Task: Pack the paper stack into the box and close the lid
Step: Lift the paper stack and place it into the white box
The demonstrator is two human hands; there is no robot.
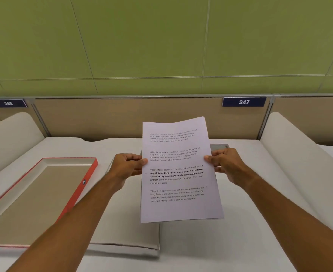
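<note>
While the paper stack (pixel 178 169) is being held up at the centre of the frame, its left edge is being pinched by the left hand (pixel 127 166) and its right edge by the right hand (pixel 227 164), thumbs on the printed face and fingers closed behind it. The box (pixel 130 238), pale and largely hidden behind the sheets and forearms, is being shown open on the white desk (pixel 240 242) below the stack, while the red-edged lid (pixel 44 193) is being left lying inside-up at the lower left, just beside the box.
</note>
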